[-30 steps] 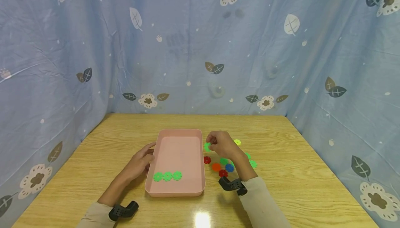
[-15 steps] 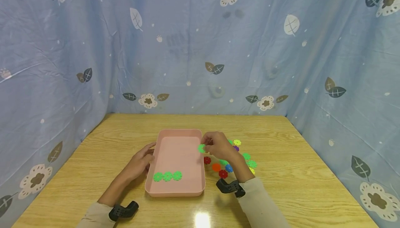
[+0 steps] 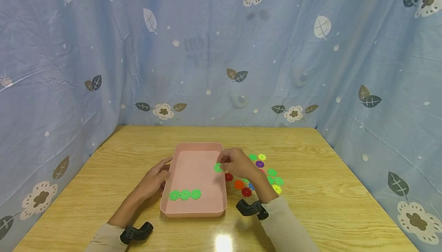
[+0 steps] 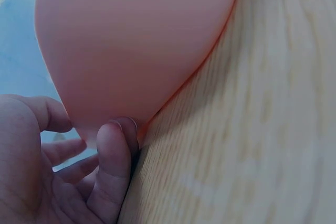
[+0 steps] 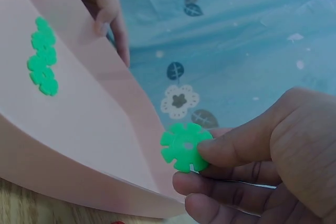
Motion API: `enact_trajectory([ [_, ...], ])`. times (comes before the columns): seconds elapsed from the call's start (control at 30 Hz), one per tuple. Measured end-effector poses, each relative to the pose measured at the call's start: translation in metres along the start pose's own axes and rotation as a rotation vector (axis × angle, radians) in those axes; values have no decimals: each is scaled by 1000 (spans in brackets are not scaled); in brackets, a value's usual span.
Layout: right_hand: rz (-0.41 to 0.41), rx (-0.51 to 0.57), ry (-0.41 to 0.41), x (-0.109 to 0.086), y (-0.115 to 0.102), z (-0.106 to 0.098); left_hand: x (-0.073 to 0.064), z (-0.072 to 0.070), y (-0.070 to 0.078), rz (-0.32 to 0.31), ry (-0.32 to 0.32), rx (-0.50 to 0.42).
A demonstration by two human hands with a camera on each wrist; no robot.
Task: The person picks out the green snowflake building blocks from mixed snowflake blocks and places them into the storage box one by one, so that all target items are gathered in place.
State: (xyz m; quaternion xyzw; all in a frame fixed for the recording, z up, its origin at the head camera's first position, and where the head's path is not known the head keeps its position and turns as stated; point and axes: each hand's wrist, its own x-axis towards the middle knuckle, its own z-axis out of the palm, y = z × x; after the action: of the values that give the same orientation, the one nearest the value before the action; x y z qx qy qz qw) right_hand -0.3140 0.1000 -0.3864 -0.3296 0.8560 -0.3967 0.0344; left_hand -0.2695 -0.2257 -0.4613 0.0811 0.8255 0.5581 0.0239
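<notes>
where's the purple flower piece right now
In the head view, the purple flower piece lies on the table, to the right of the tray and the right hand, near a yellow piece.

Table (image 3: pixel 324 206): pale wood grain, glare patch (image 3: pixel 223 242) toward the near side. Tray (image 3: pixel 193 214) on it, pink, left of middle, well apart from the far edge. Loose discs right of tray, short of the right edge. Nearest far edge: green disc (image 3: pixel 253 157) and yellow disc (image 3: pixel 262 157), side by side; purple disc (image 3: pixel 259 163) just nearer. Red disc (image 3: pixel 229 177) close by tray; orange disc (image 3: pixel 239 184) between it and a second red disc (image 3: pixel 246 192).
</notes>
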Motion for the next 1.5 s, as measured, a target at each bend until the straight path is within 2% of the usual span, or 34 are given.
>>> enact_trajectory([
  [0.23,-19,-1,-6,1,1,6,0,0,-1,-5,3,-5],
  [0.7,4,23,-50,3,-7,17,-2,-1,2,11,-15,-16],
  [0.97,-37,-32,-59,4,-8,23,-2,-1,3,19,-16,-27],
  [1.37,-17,-20,-116,5,-9,31,-2,-1,2,20,-13,-29],
  [1.5,-35,-24,-142,6,-10,34,-2,-1,3,20,-14,-25],
])
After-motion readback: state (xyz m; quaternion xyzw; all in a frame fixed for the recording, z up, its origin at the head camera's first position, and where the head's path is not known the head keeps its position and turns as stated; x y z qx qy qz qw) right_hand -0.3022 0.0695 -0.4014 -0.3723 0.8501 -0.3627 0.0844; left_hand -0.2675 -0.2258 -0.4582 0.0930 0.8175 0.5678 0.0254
